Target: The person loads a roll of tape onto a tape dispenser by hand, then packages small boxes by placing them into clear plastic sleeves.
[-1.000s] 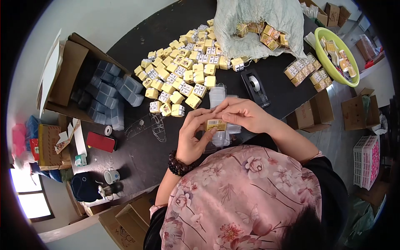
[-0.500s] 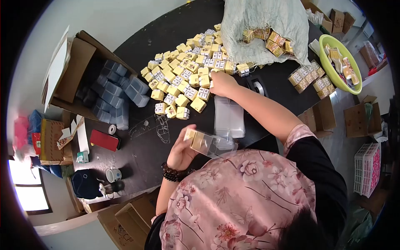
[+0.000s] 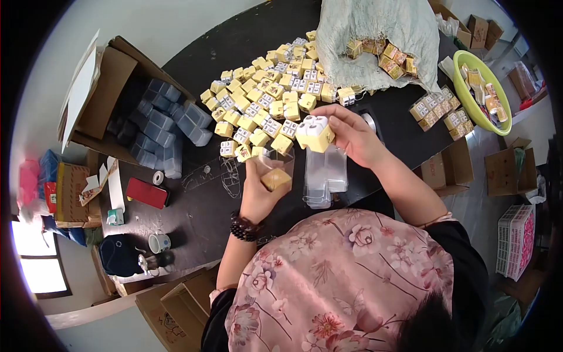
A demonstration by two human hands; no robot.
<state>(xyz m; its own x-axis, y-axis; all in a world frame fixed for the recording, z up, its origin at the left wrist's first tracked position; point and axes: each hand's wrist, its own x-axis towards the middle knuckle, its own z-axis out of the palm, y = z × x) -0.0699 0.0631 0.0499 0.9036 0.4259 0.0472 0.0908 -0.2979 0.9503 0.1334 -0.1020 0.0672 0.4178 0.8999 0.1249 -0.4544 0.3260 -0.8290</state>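
Note:
Between the thumb and fingers of my right hand is a small yellow block with white squares on its top. My left hand is closed around a clear plastic box, which has a yellow block inside it. The held block is just right of the box and apart from it. Behind both hands spreads a pile of similar yellow and white blocks. Clear plastic boxes lie stacked on the black table, below my right hand.
At the back stands a white woven sack with patterned blocks in its mouth. A green basin and block stacks are on the right. A cardboard box of clear cases, a red phone and a cup are at left.
My right hand has come back from the pile with a yellow block. My left hand has moved up and tilted the clear box more upright, closer to the pile.

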